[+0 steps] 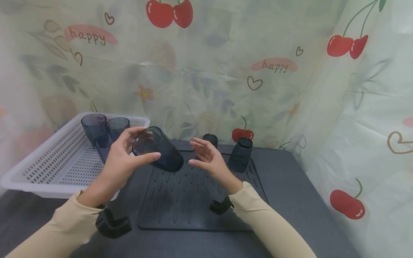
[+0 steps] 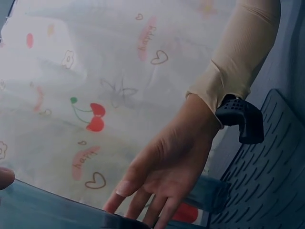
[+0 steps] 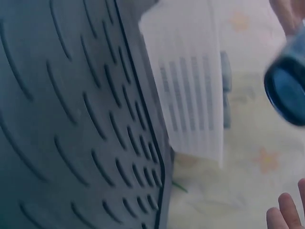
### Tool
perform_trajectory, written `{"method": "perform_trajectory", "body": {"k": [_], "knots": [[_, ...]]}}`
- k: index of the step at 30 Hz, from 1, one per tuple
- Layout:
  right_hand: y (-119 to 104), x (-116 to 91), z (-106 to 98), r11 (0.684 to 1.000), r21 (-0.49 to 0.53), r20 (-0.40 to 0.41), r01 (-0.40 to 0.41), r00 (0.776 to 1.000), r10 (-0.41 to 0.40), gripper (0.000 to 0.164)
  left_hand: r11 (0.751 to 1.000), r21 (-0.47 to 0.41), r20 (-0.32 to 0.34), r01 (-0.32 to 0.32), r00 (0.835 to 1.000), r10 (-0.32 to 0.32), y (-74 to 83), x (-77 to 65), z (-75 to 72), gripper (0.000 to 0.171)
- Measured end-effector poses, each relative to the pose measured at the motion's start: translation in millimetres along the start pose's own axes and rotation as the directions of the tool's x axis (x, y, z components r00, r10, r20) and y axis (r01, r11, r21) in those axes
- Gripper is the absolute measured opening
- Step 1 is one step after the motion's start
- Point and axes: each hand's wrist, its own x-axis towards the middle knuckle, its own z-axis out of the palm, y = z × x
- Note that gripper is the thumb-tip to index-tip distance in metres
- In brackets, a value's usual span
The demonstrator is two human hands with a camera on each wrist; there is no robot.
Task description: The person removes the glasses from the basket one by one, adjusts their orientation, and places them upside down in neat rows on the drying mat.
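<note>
My left hand (image 1: 120, 152) grips a dark blue-grey see-through tumbler (image 1: 166, 154) near its rim. The tumbler is tilted on its side above the drying mat (image 1: 180, 211), mouth toward the left hand and base toward the right. In the right wrist view the tumbler's round base (image 3: 289, 90) faces the camera. My right hand (image 1: 211, 159) is held up just right of that base, fingers extended and apart, with nothing in it. Behind it, an upside-down tumbler (image 1: 210, 139) is partly hidden. Another upside-down tumbler (image 1: 240, 156) stands on the mat farther right.
A white perforated basket (image 1: 35, 159) sits at the left, holding three similar tumblers (image 1: 93, 125) at its back right corner. The dark table (image 1: 290, 200) extends around the ridged mat. A printed curtain (image 1: 206, 71) hangs along the back and sides.
</note>
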Motion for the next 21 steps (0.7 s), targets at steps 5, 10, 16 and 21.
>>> {"method": "perform_trajectory", "body": {"k": [5, 10, 16, 21], "knots": [[-0.2, -4.3, 13.5, 0.999, 0.031, 0.052, -0.016, 0.999, 0.014, 0.075, 0.999, -0.044, -0.008, -0.02, 1.0, 0.02, -0.4, 0.2, 8.7, 0.073], [-1.4, -8.8, 23.3, 0.998, 0.027, 0.061, -0.057, 0.997, 0.055, 0.074, 0.993, -0.113, 0.0, -0.039, 0.999, 0.039, -2.7, -0.5, 16.8, 0.069], [1.5, -10.5, 30.7, 0.993, 0.101, 0.085, -0.064, 0.995, 0.055, 0.079, 0.985, -0.165, 0.008, -0.045, 0.999, 0.046, -3.8, -0.6, 24.1, 0.067], [4.7, -11.8, 34.2, 0.983, 0.146, 0.079, -0.108, 0.992, 0.097, 0.087, 0.977, -0.205, 0.023, -0.052, 0.998, 0.058, -4.2, -0.8, 29.2, 0.067]]}}
